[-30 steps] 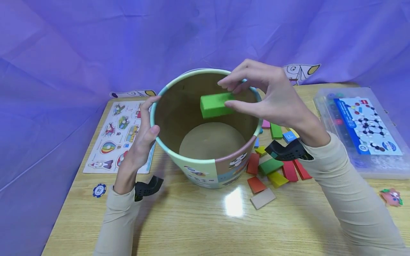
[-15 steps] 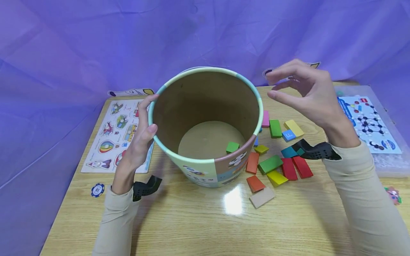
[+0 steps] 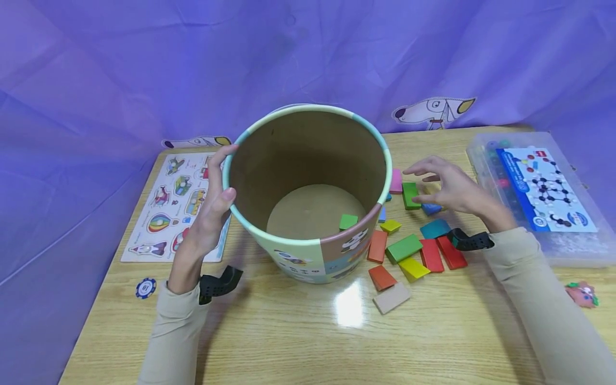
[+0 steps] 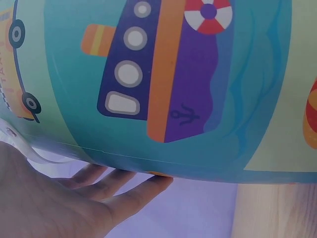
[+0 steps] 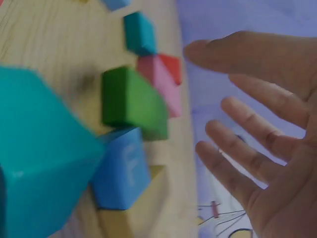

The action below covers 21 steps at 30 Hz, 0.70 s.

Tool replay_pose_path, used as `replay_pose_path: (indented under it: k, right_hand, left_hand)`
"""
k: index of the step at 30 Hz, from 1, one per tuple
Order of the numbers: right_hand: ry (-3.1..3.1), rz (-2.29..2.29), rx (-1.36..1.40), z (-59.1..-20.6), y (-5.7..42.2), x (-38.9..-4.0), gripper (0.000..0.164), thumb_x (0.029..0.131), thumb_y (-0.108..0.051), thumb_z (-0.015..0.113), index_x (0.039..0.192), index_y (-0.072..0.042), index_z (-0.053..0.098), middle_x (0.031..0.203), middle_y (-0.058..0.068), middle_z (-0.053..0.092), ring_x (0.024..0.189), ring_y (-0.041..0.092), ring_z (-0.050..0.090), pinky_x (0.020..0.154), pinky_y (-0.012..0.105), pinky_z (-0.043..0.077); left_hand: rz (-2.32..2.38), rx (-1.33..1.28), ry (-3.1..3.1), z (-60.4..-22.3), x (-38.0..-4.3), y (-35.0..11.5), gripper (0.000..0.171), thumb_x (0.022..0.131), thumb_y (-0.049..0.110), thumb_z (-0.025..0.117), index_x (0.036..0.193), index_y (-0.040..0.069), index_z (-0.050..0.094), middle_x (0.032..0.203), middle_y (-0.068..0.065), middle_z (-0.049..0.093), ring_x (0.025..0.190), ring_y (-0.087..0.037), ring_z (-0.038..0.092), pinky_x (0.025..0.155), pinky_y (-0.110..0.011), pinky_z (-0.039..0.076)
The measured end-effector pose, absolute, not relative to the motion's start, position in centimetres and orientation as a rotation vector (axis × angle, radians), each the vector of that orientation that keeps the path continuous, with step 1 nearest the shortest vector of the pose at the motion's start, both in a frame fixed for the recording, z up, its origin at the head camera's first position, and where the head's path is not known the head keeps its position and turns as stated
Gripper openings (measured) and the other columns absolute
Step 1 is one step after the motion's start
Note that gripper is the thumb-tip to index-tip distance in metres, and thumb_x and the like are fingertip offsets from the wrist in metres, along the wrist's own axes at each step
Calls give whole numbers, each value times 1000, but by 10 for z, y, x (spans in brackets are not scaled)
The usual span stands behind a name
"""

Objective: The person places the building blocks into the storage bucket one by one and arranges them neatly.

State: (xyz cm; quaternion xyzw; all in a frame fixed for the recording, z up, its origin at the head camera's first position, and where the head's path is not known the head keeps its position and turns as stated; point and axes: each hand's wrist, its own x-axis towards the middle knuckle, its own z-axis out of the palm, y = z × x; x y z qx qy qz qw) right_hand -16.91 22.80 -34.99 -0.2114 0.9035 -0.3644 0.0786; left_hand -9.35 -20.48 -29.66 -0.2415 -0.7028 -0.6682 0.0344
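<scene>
A tall bucket with pastel printed panels [image 3: 289, 244] stands mid-table, a green block [image 3: 348, 222] on its floor. Against its left rim rests my left hand [image 3: 208, 214], thumb tip and fingers spread along the edge; in the left wrist view those fingers [image 4: 133, 201] reach the rim below a printed ship. My right hand [image 3: 454, 187] hovers over blocks right of the bucket, fingers apart and holding nothing. Nearest it are a green block [image 3: 410, 195], a pink block [image 3: 395, 182] and a blue block [image 5: 121, 171] bearing a letter F. A yellow block [image 5: 143, 203] lies beside the blue one.
Several more blocks, among them a green one [image 3: 403, 248] and a tan one [image 3: 392, 298], lie right of the bucket. Beyond stands a clear plastic case [image 3: 577, 246]. A picture puzzle board [image 3: 149, 227] and poker chip [image 3: 146, 288] lie left. A purple curtain [image 3: 308, 48] hangs behind.
My right hand let the green block drop into the bucket, drew away to the right, then came down over the blocks on the table. The left hand has stayed at the rim.
</scene>
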Motion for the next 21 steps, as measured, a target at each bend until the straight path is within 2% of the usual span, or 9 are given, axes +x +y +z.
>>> replay_pose_path:
  k: [1, 5, 12, 21]
  right_hand:
    - [2708, -1054, -632, -353, 228, -171, 57, 76, -3, 81, 129, -2, 59, 132, 20, 51, 118, 41, 51, 98, 60, 43]
    - [2734, -919, -675, -364, 228, -176, 58, 74, -5, 83, 127, 1, 60, 132, 23, 53, 119, 42, 50, 99, 60, 41]
    - [2740, -809, -682, -373, 231, -174, 58, 74, -5, 82, 128, 1, 60, 122, 22, 57, 107, 35, 53, 96, 55, 44]
    - [2756, -890, -585, -370, 236, -174, 62, 74, -7, 82, 131, -1, 58, 125, 21, 54, 109, 39, 58, 95, 57, 45]
  left_hand:
    - [-2051, -744, -2165, -297, -94, -205, 77, 88, 55, 55, 150, 26, 20, 151, -9, 26, 135, -35, 27, 101, -50, 30]
    - [-2049, -748, -2168, -297, -94, -206, 79, 88, 57, 56, 150, 26, 19, 151, -11, 26, 135, -36, 27, 102, -51, 29]
    - [-2069, -726, -2173, -298, -92, -205, 80, 86, 59, 58, 149, 27, 20, 151, -10, 27, 135, -34, 28, 102, -49, 30]
    - [-2048, -745, -2179, -297, -94, -207, 80, 87, 59, 56, 150, 26, 19, 152, -11, 25, 136, -35, 27, 101, -54, 30]
